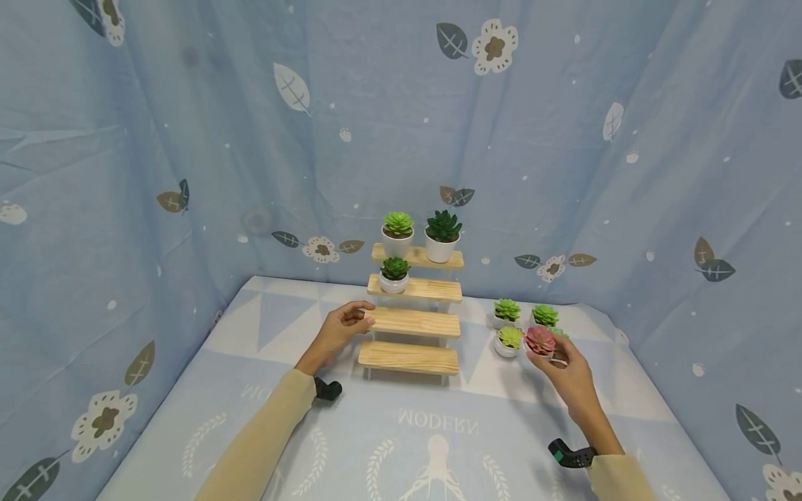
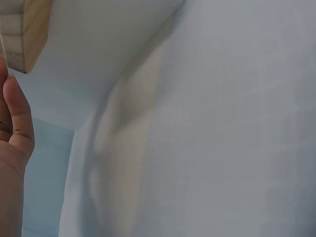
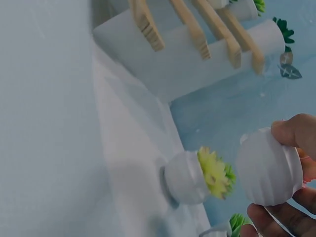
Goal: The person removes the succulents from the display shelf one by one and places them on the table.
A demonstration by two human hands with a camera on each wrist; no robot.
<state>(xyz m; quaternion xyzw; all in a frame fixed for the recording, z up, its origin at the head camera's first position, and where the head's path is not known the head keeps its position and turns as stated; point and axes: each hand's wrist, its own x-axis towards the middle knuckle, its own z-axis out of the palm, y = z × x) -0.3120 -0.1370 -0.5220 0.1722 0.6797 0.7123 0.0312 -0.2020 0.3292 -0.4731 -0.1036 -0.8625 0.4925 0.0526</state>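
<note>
My right hand (image 1: 571,372) grips a white ribbed pot (image 3: 269,168) holding a pink succulent (image 1: 540,340), raised off the table and tilted. Fingers and thumb lie around the pot's rim. At the left end of a wooden tiered stand (image 1: 410,322), my left hand (image 1: 338,335) is loosely bent, fingertips beside the second board from the bottom; whether they touch it I cannot tell. The top board bears a light green succulent (image 1: 397,224) and a dark green succulent (image 1: 443,227), both in white pots. A smaller dark green succulent (image 1: 395,268) stands left on the board below.
Right of the stand, a yellow-green potted succulent (image 1: 509,339) and green potted ones (image 1: 507,310) (image 1: 545,315) stand on the table; another is partly hidden behind the right hand. A patterned cloth (image 1: 376,431) covers the table. Blue floral curtains (image 1: 401,125) enclose the back and sides.
</note>
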